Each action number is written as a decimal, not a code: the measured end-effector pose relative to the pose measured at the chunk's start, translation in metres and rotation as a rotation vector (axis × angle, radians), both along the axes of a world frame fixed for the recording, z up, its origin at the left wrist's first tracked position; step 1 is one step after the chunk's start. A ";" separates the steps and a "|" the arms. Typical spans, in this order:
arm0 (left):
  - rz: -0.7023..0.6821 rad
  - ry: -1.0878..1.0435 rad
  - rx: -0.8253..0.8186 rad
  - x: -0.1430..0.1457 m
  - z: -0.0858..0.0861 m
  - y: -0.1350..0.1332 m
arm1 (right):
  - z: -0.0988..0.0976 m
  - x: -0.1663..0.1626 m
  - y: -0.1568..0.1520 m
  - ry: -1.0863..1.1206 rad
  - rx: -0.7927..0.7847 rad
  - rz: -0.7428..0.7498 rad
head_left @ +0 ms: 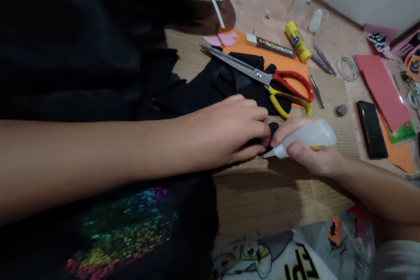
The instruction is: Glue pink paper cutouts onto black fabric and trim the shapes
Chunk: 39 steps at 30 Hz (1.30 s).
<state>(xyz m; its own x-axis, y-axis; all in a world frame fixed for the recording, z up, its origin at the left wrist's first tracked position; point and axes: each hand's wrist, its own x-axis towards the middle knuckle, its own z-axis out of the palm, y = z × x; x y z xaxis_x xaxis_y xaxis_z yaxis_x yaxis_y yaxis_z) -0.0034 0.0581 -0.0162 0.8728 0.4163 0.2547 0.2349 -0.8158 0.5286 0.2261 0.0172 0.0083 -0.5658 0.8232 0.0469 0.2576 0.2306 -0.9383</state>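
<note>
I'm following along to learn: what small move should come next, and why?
Probably a light squeeze of the bottle by the right hand: its nozzle sits right by the fingertips of the left hand, which seem to hold the black cloth steady.

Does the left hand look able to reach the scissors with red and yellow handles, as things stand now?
Probably yes: the scissors lie near the left hand, and nothing covers them. The hand would first have to leave the black fabric under it.
</note>
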 end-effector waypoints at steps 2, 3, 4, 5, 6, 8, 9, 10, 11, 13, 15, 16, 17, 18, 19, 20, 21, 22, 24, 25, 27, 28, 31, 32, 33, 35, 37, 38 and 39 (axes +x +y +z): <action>0.017 -0.005 -0.003 0.001 0.000 -0.001 | -0.002 0.001 0.000 0.026 0.007 0.007; 0.026 -0.011 -0.007 0.001 0.000 -0.002 | -0.002 0.003 0.000 0.052 0.014 0.024; 0.033 -0.019 -0.013 0.001 0.000 -0.002 | -0.002 0.004 0.001 0.091 0.029 0.051; 0.035 -0.026 -0.018 0.001 0.000 -0.002 | -0.001 0.005 0.002 0.143 0.052 0.087; 0.032 -0.030 -0.023 0.001 0.000 -0.003 | 0.001 0.006 0.003 0.188 0.072 0.126; 0.024 -0.031 -0.028 0.001 0.001 -0.002 | 0.010 0.009 0.005 0.234 0.078 0.197; 0.018 -0.029 -0.031 0.001 0.001 -0.002 | 0.015 0.010 0.006 0.234 0.061 0.218; 0.012 -0.027 -0.036 0.000 0.001 -0.002 | 0.021 0.011 0.005 0.219 0.033 0.228; 0.007 -0.027 -0.042 0.000 0.001 -0.002 | 0.026 0.012 0.004 0.194 0.002 0.227; 0.002 -0.028 -0.051 -0.001 0.001 -0.002 | 0.029 0.014 0.001 0.147 -0.037 0.172; 0.003 -0.038 -0.048 -0.001 0.000 -0.002 | 0.024 0.016 -0.002 0.108 -0.058 0.073; 0.005 -0.040 -0.045 -0.001 -0.001 -0.002 | 0.019 0.017 -0.003 0.094 -0.070 0.028; 0.005 -0.043 -0.044 -0.001 -0.001 -0.002 | 0.013 0.017 -0.004 0.092 -0.077 -0.007; 0.006 -0.040 -0.045 -0.001 -0.001 -0.002 | 0.007 0.018 -0.004 0.090 -0.083 -0.020; 0.007 -0.035 -0.047 -0.001 -0.002 -0.002 | 0.002 0.018 -0.003 0.095 -0.076 -0.022; 0.010 -0.034 -0.045 0.000 -0.003 -0.002 | -0.002 0.018 -0.002 0.102 -0.056 -0.015; 0.013 -0.038 -0.041 0.000 -0.004 -0.002 | -0.003 0.017 -0.001 0.107 -0.022 -0.007; 0.019 -0.045 -0.034 0.000 -0.005 -0.002 | -0.003 0.016 0.000 0.108 0.021 0.000; 0.029 -0.075 -0.013 0.001 -0.007 -0.002 | 0.001 0.014 0.003 0.098 0.094 0.031; 0.033 -0.093 -0.004 0.001 -0.008 -0.002 | 0.004 0.013 0.005 0.096 0.111 0.047; 0.028 -0.091 0.001 0.001 -0.008 0.000 | 0.008 0.010 0.006 0.105 0.088 0.067; 0.018 -0.083 0.002 0.001 -0.008 0.001 | 0.009 0.009 0.006 0.120 0.057 0.066; -0.009 -0.057 0.006 0.000 -0.005 0.004 | 0.008 0.008 0.005 0.125 -0.042 0.030; -0.011 -0.053 0.009 0.000 -0.004 0.005 | 0.007 0.008 0.004 0.111 -0.049 0.027; -0.010 -0.055 0.013 -0.001 -0.003 0.006 | 0.006 0.007 0.004 0.090 -0.042 0.029; -0.010 -0.058 0.018 -0.002 -0.004 0.007 | 0.006 0.007 0.003 0.051 -0.005 0.039; -0.015 -0.070 0.025 -0.003 -0.004 0.007 | 0.005 0.006 0.002 0.031 0.029 0.030; -0.014 -0.080 0.025 -0.003 -0.004 0.007 | 0.005 0.006 0.001 0.020 0.034 0.015; -0.010 -0.087 0.021 -0.004 -0.004 0.007 | 0.005 0.006 0.001 0.007 0.034 -0.007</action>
<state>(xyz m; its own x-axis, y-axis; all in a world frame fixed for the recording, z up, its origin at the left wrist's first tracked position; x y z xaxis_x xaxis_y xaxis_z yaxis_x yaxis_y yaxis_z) -0.0069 0.0649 -0.0203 0.8513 0.4010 0.3384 0.1802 -0.8291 0.5292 0.2317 0.0182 0.0137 -0.5597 0.8249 0.0791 0.2523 0.2605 -0.9319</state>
